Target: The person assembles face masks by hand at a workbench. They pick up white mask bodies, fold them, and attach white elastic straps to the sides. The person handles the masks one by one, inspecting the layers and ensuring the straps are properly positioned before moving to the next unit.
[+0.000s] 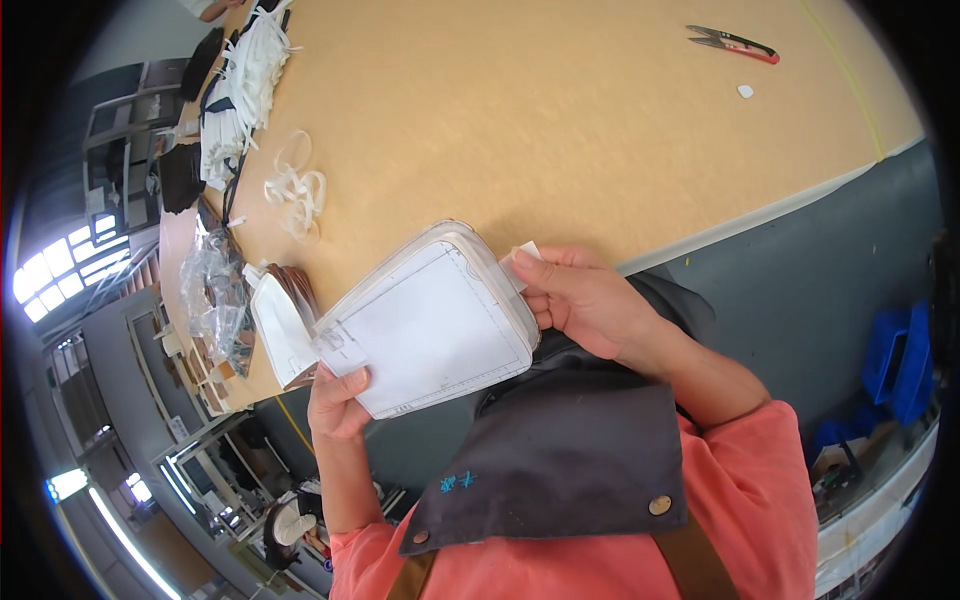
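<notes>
My left hand (338,402) grips the lower left corner of a stack of white pattern sheets (440,325), thumb on top. The sheets have rounded corners and fine dark outlines, and the stack is tilted above the table's near edge. At its right side, my right hand (585,305) pinches a small white piece (526,262) between thumb and fingers. Whether that piece is attached to the stack, I cannot tell. Left of the stack stands a bundle of brown-edged pieces with a white top sheet (280,325), close to my left hand.
Thread snips (735,44) and a small white scrap (745,91) lie at the far right of the tan table (520,120). Toward the left are curled white strips (297,195), a heap of white straps (240,90) and a clear plastic bag (212,290). Blue bins (898,360) stand right.
</notes>
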A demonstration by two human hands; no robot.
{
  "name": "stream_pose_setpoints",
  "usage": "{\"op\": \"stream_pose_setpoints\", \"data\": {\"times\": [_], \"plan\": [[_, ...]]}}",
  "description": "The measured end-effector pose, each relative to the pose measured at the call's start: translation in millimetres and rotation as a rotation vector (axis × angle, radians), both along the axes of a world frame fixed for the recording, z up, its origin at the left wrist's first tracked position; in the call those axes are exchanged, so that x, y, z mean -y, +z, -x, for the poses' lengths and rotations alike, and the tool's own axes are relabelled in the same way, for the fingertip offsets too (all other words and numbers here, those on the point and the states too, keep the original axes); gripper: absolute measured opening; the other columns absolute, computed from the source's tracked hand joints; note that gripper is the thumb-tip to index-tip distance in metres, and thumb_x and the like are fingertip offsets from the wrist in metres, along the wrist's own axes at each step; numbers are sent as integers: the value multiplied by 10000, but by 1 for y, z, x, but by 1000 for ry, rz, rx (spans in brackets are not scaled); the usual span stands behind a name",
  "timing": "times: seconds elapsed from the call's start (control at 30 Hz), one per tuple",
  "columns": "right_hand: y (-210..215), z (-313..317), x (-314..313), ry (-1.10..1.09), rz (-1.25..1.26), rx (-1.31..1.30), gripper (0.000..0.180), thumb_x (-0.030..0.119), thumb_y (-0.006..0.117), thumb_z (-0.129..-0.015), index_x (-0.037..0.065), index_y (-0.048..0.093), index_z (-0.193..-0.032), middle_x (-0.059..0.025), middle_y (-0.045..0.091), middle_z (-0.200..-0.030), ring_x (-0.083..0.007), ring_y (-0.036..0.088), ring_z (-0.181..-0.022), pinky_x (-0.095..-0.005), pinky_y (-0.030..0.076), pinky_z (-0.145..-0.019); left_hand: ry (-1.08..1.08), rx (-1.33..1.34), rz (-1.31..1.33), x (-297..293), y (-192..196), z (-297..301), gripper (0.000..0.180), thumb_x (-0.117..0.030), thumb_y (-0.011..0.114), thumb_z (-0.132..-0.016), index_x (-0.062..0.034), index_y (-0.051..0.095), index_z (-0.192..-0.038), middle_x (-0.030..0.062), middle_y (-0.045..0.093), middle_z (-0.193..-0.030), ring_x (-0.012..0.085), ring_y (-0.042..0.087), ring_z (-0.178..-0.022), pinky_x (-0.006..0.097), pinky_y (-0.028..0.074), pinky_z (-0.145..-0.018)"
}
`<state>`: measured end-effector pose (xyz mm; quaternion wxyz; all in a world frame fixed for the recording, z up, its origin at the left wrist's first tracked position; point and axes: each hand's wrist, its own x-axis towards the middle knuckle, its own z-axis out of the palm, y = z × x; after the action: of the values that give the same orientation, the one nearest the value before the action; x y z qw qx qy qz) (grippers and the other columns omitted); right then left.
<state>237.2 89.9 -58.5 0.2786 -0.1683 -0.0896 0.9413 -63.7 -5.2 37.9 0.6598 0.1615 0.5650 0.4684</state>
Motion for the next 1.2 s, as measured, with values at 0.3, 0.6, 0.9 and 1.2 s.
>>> {"op": "stream_pose_setpoints", "data": {"times": [0.3, 0.6, 0.9, 1.2], "plan": [[-2, 1, 0, 15, -25, 25, 437, 375, 482, -1071, -13, 614, -1224, -98, 690, -1122, -151, 682, -973, -296, 548, -843, 5, -13, 15, 1, -5, 6, 678, 75, 745, -758, 22, 491, -1384, 168, 625, -1307, 320, 620, -1201, 471, 512, -1021], [-1, 1, 0, 27, -46, 77, 470, 399, 477, -1069, -16, 615, -1239, -107, 692, -1140, -160, 689, -988, -295, 548, -868, -35, -4, -4, -2, -5, 4, 636, 62, 731, -796, 15, 496, -1386, 167, 630, -1302, 313, 629, -1193, 461, 518, -1014], [-3, 2, 0, 14, -35, 67, 468, 389, 488, -1066, -25, 612, -1245, -120, 691, -1145, -176, 692, -1004, -313, 552, -894, -55, -10, 6, -4, -7, 5, 605, 40, 742, -814, 25, 507, -1371, 162, 637, -1292, 299, 640, -1177, 444, 535, -991], [-1, 0, 0, -3, -39, 60, 466, 374, 488, -1068, -36, 610, -1254, -130, 688, -1162, -189, 694, -1020, -315, 553, -895, -22, -22, 26, -4, -9, 6, 637, 59, 750, -792, 15, 503, -1377, 163, 639, -1287, 304, 640, -1177, 450, 533, -999]]}}
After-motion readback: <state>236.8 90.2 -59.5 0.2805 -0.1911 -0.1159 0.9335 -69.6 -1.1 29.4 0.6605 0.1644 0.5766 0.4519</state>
